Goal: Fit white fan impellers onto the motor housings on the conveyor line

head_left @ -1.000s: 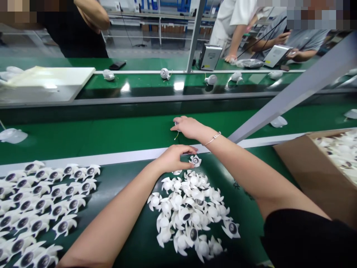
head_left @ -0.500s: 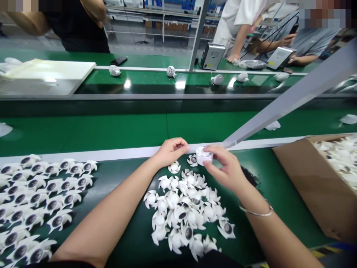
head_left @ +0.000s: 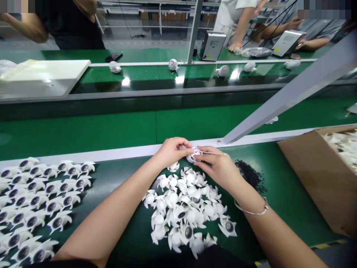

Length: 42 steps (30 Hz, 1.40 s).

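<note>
My left hand [head_left: 170,150] and my right hand [head_left: 216,165] meet over the green bench mat, both pinched on one small white round fan part [head_left: 193,153] held between their fingertips. A thin wire trails from the part to the right. Just below the hands lies a loose heap of white fan blades [head_left: 187,206]. A silver bracelet circles my right wrist.
Rows of fan blades with dark hubs [head_left: 39,201] lie at the left. A cardboard box [head_left: 320,178] of white parts stands at the right. A grey slanted bar [head_left: 287,96] crosses above. White parts ride the far conveyor [head_left: 173,65]. Other people stand beyond it.
My right hand came back from the conveyor with a white round part and brought it to my left hand; both hands now grip it together.
</note>
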Each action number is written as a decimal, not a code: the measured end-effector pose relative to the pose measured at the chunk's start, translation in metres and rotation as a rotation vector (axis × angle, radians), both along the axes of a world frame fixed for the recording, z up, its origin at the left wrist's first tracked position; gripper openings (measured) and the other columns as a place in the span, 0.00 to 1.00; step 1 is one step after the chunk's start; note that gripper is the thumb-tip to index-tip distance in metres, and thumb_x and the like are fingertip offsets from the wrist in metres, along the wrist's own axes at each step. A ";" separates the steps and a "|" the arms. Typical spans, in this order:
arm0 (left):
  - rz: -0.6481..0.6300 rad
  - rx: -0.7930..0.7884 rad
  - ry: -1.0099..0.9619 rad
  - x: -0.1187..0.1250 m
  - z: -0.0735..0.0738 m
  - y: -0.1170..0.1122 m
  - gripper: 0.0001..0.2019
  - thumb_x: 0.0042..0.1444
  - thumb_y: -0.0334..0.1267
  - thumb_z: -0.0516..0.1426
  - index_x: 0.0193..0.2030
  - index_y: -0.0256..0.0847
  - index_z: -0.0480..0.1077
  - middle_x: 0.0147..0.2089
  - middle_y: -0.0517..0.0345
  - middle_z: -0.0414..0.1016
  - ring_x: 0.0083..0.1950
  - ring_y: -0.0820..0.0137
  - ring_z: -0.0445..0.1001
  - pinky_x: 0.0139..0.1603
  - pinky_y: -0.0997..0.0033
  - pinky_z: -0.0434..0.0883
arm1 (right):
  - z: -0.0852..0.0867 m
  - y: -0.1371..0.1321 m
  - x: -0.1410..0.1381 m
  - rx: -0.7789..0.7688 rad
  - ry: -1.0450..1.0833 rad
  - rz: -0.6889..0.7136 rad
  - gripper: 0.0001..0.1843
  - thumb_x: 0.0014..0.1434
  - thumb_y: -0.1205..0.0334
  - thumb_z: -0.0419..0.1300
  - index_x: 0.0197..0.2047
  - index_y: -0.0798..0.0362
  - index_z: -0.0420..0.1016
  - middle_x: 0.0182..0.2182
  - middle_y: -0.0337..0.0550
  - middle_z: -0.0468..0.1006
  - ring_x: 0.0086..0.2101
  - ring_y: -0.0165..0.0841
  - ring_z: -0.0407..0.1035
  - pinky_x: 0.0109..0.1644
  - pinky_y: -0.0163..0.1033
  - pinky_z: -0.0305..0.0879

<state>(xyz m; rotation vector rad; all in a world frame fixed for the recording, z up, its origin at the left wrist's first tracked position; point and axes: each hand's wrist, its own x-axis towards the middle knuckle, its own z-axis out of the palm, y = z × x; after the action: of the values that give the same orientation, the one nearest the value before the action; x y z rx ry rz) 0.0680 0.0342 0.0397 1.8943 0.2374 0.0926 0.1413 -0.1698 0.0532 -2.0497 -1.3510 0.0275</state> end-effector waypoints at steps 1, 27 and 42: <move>0.000 0.009 0.020 0.002 0.000 0.001 0.13 0.50 0.47 0.67 0.37 0.42 0.79 0.24 0.64 0.67 0.25 0.76 0.62 0.26 0.75 0.58 | 0.001 0.002 0.001 -0.016 -0.006 0.001 0.09 0.61 0.64 0.65 0.44 0.46 0.83 0.49 0.47 0.79 0.49 0.41 0.74 0.55 0.50 0.74; -0.434 0.290 -0.106 -0.020 0.027 0.033 0.06 0.52 0.38 0.67 0.32 0.41 0.76 0.42 0.57 0.80 0.42 0.69 0.77 0.40 0.73 0.70 | 0.009 -0.144 0.000 -0.106 -0.104 -0.394 0.07 0.63 0.62 0.57 0.42 0.51 0.75 0.35 0.44 0.77 0.37 0.38 0.73 0.40 0.43 0.71; -0.271 0.400 -0.539 -0.014 0.015 0.003 0.01 0.55 0.34 0.64 0.34 0.41 0.77 0.42 0.53 0.80 0.46 0.65 0.77 0.50 0.61 0.73 | -0.014 -0.138 -0.023 -0.229 -0.402 -0.306 0.17 0.65 0.70 0.55 0.57 0.57 0.66 0.35 0.42 0.78 0.36 0.36 0.72 0.43 0.43 0.63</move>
<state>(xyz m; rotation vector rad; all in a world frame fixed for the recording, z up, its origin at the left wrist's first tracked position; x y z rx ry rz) 0.0540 0.0371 0.0546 2.1951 -0.4334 0.4865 0.1186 -0.3083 0.0390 -2.5362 -1.2909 -0.4011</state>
